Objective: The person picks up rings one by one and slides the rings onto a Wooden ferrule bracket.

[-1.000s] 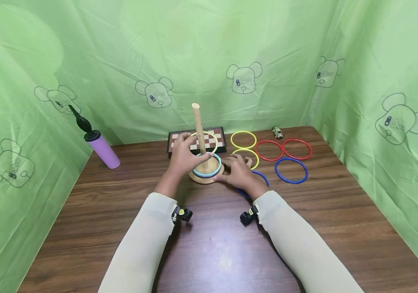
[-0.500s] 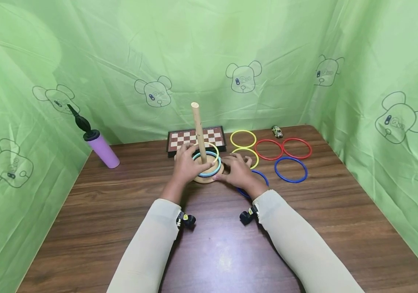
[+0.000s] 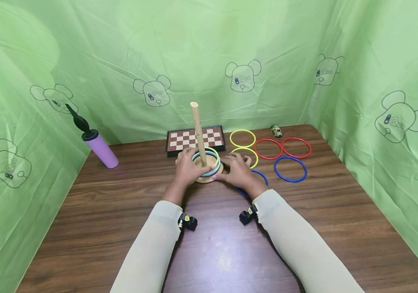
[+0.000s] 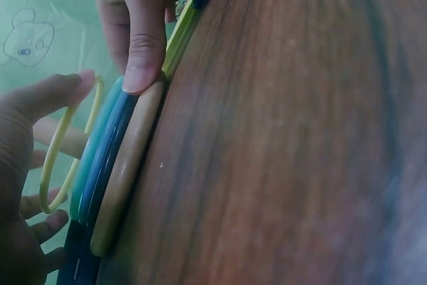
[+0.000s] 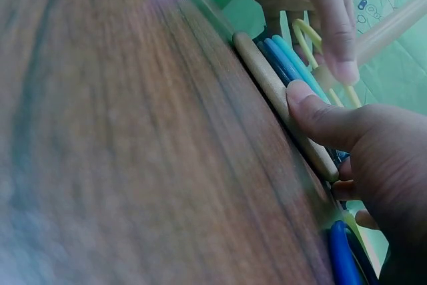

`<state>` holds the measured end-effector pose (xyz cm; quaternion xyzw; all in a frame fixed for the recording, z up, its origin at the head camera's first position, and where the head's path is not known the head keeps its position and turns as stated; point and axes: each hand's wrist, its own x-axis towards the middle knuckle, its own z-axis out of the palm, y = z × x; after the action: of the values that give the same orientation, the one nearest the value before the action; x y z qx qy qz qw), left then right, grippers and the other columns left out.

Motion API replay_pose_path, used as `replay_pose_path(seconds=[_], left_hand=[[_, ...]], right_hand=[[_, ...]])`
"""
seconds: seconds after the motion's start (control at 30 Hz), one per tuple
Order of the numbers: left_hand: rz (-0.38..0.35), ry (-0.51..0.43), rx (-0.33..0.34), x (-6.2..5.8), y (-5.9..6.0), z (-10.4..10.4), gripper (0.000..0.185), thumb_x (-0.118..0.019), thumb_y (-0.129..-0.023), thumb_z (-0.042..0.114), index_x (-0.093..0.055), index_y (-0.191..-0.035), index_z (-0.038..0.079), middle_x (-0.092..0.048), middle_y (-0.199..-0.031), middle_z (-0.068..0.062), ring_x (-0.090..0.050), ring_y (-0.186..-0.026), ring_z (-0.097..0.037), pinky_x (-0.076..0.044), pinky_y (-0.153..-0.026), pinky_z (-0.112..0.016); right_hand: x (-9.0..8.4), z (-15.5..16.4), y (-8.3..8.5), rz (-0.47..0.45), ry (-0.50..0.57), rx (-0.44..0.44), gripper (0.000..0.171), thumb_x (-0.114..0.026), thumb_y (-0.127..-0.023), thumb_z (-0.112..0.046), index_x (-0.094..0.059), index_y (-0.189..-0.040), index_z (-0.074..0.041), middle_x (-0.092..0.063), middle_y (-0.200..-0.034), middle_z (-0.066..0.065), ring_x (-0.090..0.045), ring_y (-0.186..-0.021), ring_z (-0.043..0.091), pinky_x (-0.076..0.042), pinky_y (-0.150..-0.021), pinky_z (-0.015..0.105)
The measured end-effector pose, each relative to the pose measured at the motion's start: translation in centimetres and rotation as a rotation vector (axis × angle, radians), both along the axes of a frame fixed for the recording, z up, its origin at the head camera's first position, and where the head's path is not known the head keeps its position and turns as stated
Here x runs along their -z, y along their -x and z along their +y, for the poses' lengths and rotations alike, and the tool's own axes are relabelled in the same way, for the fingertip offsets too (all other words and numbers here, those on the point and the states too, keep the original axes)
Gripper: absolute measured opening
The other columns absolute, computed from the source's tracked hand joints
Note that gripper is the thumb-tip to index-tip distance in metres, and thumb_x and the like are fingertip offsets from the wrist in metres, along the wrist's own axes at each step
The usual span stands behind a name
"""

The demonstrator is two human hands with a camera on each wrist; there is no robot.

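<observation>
We had both hands at the ring stand, a yellow ring held over its peg.

From the head view, our left hand [image 3: 187,167] pinched the yellow ring [image 3: 212,153] around the peg [image 3: 198,133], just above the light blue ring [image 3: 209,173] lying on the base [image 3: 206,178]; our right hand [image 3: 237,170] rested on the base's right edge, fingers loosely bent. The chessboard [image 3: 179,139] lay behind it, loose rings [image 3: 290,169] to the right, a pump [image 3: 97,143] far left. On the left wrist view, our thumb [image 4: 47,95] touched the yellow ring [image 4: 57,148], seemingly gripping it, though the picture was blurred. On the right wrist view, our right thumb [image 5: 320,115] pressed the base [image 5: 280,101] rim.
</observation>
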<state>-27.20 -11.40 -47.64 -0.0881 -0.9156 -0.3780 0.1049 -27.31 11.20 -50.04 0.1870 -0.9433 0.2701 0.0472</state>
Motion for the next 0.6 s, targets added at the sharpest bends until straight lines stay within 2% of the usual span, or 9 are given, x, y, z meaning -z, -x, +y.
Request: replay_pose_path(seconds=[0.27, 0.6], left_hand=[[-0.026, -0.042, -0.006, 0.7, 0.2, -0.1, 0.106, -0.101, -0.074, 0.043, -0.050, -0.163, 0.014, -0.053, -0.163, -0.017, -0.035, -0.155, -0.038, -0.030, -0.128, -0.061], [-0.055, -0.083, 0.016, 1.3, 0.0, -0.2, 0.112, -0.102, -0.073, 0.038, -0.045, -0.167, 0.013, -0.052, -0.163, -0.017, -0.034, -0.155, -0.037, -0.033, -0.128, -0.061]], right_hand=[[0.0, 0.0, 0.0, 0.000, 0.002, -0.002, 0.084, -0.089, -0.085, -0.062, -0.069, -0.149, -0.013, -0.066, -0.156, 0.009, -0.042, -0.156, 0.040, -0.013, -0.122, 0.077], [0.0, 0.1, 0.0, -0.006, -0.002, -0.004, 0.085, -0.088, -0.085, -0.063, -0.068, -0.150, -0.011, -0.065, -0.156, 0.010, -0.041, -0.157, 0.041, -0.013, -0.122, 0.076]])
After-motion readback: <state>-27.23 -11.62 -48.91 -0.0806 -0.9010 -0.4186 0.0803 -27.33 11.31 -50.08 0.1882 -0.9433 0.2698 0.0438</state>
